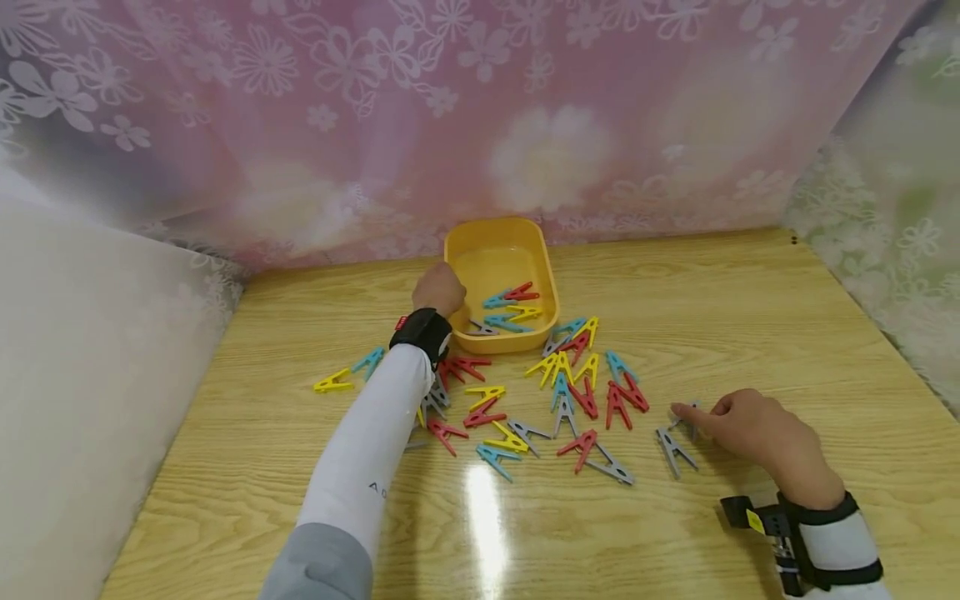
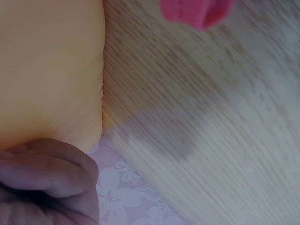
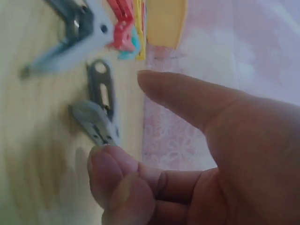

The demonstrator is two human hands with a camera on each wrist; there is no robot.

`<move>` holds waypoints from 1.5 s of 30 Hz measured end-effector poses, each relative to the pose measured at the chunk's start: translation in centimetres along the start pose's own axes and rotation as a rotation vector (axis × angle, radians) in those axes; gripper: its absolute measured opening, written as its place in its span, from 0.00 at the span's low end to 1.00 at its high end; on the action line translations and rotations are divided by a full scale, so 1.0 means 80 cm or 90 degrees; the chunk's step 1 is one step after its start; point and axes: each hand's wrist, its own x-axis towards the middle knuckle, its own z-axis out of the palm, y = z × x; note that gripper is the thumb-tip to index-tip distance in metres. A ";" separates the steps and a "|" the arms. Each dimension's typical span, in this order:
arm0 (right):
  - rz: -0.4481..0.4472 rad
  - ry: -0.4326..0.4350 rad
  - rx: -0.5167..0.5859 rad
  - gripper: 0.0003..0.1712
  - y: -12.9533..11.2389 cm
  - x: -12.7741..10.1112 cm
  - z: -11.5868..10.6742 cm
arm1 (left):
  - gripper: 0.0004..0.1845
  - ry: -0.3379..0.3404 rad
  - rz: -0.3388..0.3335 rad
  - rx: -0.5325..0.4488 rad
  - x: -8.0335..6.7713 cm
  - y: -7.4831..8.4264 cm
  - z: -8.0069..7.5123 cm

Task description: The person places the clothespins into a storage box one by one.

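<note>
My left hand (image 1: 441, 288) sits at the left rim of a yellow tray (image 1: 501, 227), back of the hand up. In the left wrist view its curled fingers (image 2: 47, 173) lie beside the tray wall (image 2: 47, 70), with nothing seen in them. A few coloured clothespins (image 1: 512, 306) lie inside the tray. My right hand (image 1: 705, 414) rests on the table at the right. Its fingertip (image 3: 105, 161) touches the end of a grey clothespin (image 3: 96, 123), also in the head view (image 1: 688, 410). The thumb (image 3: 187, 96) stands apart from the clothespin.
Many red, yellow, blue and grey clothespins (image 1: 570, 383) lie scattered on the wooden table (image 1: 750, 317) in front of the tray. Another grey clothespin (image 1: 675, 451) lies just left of my right hand. Flowered curtains wall in the back and both sides.
</note>
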 end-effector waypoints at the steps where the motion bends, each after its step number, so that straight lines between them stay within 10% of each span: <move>1: 0.005 -0.005 -0.001 0.36 -0.003 0.000 0.002 | 0.11 0.002 0.000 -0.001 0.001 -0.002 -0.001; 21: -0.086 0.052 0.102 0.36 -0.029 0.030 -0.010 | 0.10 0.029 -0.033 0.011 0.011 -0.021 -0.007; 32: -0.233 0.167 0.093 0.28 -0.131 0.080 -0.037 | 0.11 0.027 -0.032 0.008 0.005 -0.012 -0.008; 45: -0.347 0.103 0.011 0.16 -0.249 0.155 -0.012 | 0.12 0.043 -0.046 0.000 -0.003 0.004 0.002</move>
